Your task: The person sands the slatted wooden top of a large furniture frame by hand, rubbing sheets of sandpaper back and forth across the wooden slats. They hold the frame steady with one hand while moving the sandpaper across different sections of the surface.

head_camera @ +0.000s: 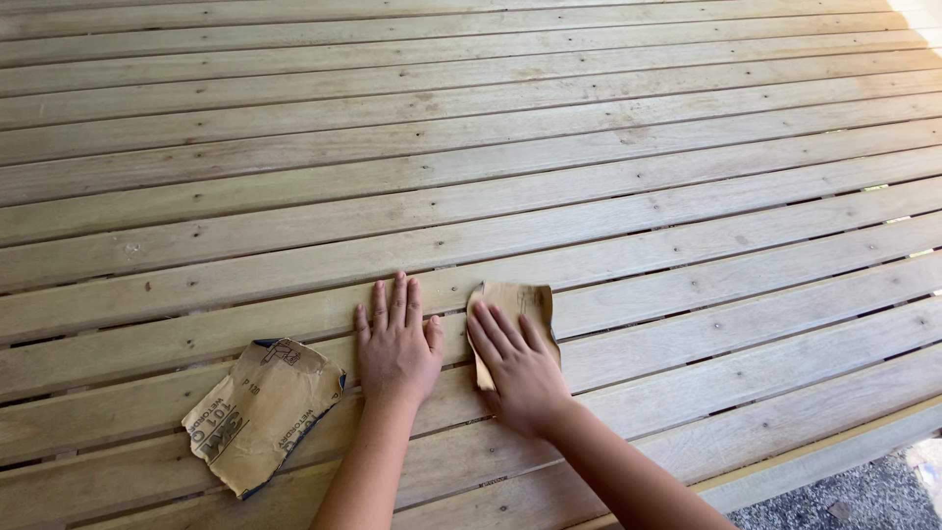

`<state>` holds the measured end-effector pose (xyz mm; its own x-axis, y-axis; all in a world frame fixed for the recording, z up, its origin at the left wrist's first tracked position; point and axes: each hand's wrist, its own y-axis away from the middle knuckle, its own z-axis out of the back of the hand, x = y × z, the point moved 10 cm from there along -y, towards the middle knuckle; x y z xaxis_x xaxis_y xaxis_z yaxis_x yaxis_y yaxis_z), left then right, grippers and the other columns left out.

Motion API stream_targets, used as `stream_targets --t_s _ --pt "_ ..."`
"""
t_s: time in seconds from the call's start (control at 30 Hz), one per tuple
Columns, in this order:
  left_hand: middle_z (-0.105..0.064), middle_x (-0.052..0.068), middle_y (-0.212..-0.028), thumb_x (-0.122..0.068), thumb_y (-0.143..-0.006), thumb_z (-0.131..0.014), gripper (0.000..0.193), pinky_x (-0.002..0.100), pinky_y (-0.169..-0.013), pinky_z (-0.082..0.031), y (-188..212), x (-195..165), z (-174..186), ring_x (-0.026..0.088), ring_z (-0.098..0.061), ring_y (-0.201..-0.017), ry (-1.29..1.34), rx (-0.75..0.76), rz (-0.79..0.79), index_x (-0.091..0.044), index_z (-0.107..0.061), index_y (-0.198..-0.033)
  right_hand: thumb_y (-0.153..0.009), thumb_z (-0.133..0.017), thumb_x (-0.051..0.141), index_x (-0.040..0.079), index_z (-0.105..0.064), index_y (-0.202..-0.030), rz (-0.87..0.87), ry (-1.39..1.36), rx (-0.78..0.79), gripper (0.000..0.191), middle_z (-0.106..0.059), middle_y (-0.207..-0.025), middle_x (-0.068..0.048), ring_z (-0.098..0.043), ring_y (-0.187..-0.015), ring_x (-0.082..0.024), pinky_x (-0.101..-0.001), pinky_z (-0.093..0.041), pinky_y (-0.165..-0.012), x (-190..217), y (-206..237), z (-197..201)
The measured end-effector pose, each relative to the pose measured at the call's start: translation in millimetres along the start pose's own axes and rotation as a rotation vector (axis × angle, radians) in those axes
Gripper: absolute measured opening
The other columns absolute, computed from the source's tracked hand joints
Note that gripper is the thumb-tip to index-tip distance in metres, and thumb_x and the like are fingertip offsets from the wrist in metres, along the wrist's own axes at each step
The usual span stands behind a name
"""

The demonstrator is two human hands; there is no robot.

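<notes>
Sandpaper sheet (518, 312) lies on slatted wood deck (608, 196), pinned under right hand (518, 368); long axis runs roughly away from person, top edge curled, far end pointing up-frame. Right hand flat, fingers spread on sheet, pressing rather than gripping. Left hand (396, 344) just beside it, open, palm down on bare plank, fingers together, holding nothing. Second sandpaper piece (263, 412), crumpled, printed backing up, lies left of left hand, tilted diagonally across planks. Gravel (854, 501) beyond deck edge at lower right.
</notes>
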<state>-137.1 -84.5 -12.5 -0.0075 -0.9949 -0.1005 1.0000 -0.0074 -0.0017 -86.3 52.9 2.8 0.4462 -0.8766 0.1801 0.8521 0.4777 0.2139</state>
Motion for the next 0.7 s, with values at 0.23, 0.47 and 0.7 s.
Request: stream_targets --t_s 0.23,0.47,0.7 --pt "-0.012 0.002 -0.168 -0.048 -0.101 -0.023 0.067 0.048 -0.122 -0.005 -3 -3 -1 0.026 -0.009 -0.154 0.010 -0.001 -0.017 -0.018 -0.018 -0.160 -0.090 -0.053 0.040 0.011 -0.008 -0.162 -0.029 0.038 0.094 0.090 -0.001 -0.171 -0.008 0.001 -0.157 -0.024 -0.0522 0.003 -0.123 2 5 -8" --pt "-0.014 0.002 -0.169 -0.047 -0.102 -0.023 0.065 0.048 -0.123 -0.006 -2 -1 -2 0.025 -0.010 -0.155 0.008 -0.033 -0.035 -0.017 -0.019 -0.160 -0.098 -0.042 0.042 0.009 -0.009 -0.162 -0.165 0.029 -0.129 0.079 -0.003 -0.171 -0.009 -0.002 -0.157 -0.025 -0.0505 -0.003 -0.124 -25 -122 36" --pt "-0.015 0.004 -0.168 -0.046 -0.103 -0.021 0.065 0.048 -0.123 -0.006 1 -5 1 0.027 -0.010 -0.154 0.044 -0.075 -0.055 -0.015 -0.020 -0.160 -0.086 -0.054 0.038 0.004 -0.006 -0.161 0.036 0.025 0.081 0.096 -0.001 -0.175 -0.013 0.002 -0.160 -0.028 -0.0494 0.003 -0.121 20 33 -19"
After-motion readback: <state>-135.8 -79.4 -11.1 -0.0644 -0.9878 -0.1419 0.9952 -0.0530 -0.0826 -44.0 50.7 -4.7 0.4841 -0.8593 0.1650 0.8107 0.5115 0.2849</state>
